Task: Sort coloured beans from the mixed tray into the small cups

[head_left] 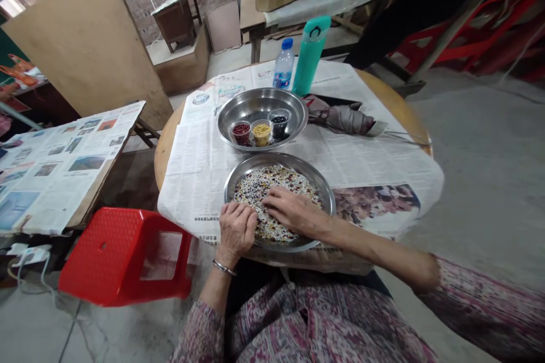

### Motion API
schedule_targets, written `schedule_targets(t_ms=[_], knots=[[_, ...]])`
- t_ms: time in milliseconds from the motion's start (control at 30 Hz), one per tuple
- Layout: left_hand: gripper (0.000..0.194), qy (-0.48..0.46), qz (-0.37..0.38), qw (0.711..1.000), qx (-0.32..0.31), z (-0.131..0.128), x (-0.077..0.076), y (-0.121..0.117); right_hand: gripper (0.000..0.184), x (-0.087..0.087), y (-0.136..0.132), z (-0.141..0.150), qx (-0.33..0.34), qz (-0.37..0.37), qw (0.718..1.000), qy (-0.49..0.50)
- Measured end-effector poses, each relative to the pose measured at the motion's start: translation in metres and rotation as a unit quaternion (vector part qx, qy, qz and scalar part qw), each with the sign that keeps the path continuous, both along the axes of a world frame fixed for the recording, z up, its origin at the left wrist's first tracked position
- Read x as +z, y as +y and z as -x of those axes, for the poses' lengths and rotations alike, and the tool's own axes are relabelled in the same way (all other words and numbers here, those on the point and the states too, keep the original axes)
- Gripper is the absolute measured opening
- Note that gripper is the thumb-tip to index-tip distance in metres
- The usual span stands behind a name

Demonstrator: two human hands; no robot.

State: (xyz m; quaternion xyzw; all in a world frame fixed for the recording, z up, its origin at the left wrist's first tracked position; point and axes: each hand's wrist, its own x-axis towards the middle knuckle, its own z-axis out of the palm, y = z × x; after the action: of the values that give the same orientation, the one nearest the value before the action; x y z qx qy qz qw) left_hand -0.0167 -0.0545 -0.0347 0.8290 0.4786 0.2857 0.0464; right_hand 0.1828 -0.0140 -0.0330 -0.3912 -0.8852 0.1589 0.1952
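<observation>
In front of me a steel basin point(328, 198) holds a spread mix point(283, 174) of white grains with dark, red and yellow beans. My left hand point(238, 228), with a bangle on the wrist, is curled closed at the basin's left rim; what it holds, if anything, is hidden. My right hand point(293, 211) reaches in from the right, its bent fingertips drawn together at the mix, too small to see what is between them. Behind stands a second steel basin point(242, 103) with a cup of red beans point(241, 133), a cup of yellow beans point(261, 133) and a cup of black beans point(279, 122).
A blue-capped water bottle point(284, 65) and a teal bottle point(312, 57) stand behind the far basin. A folded umbrella point(340, 117) lies right of it on the newspaper-covered table point(191, 164). Left are a red stool point(106, 255) and another newspaper-covered table point(72, 164).
</observation>
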Motion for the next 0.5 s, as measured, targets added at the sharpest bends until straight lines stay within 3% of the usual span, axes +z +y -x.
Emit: schedule_targets(t_ms=[133, 267, 367, 500], knots=[[0.037, 0.013, -0.004, 1.0, -0.001, -0.001, 0.001, 0.001, 0.013, 0.006, -0.019, -0.003, 0.091, 0.056, 0.994, 0.028], [0.038, 0.009, -0.006, 1.0, 0.001, -0.001, 0.001, 0.001, 0.01, 0.006, -0.016, -0.013, 0.13, 0.087, 0.988, 0.011], [0.038, 0.011, -0.007, 1.0, 0.004, -0.001, 0.001, 0.001, 0.017, 0.003, 0.001, -0.024, 0.092, 0.046, 0.995, -0.013], [0.037, 0.006, -0.009, 1.0, 0.006, -0.001, 0.001, 0.001, 0.024, 0.0, 0.032, -0.032, -0.033, -0.021, 0.999, 0.002]])
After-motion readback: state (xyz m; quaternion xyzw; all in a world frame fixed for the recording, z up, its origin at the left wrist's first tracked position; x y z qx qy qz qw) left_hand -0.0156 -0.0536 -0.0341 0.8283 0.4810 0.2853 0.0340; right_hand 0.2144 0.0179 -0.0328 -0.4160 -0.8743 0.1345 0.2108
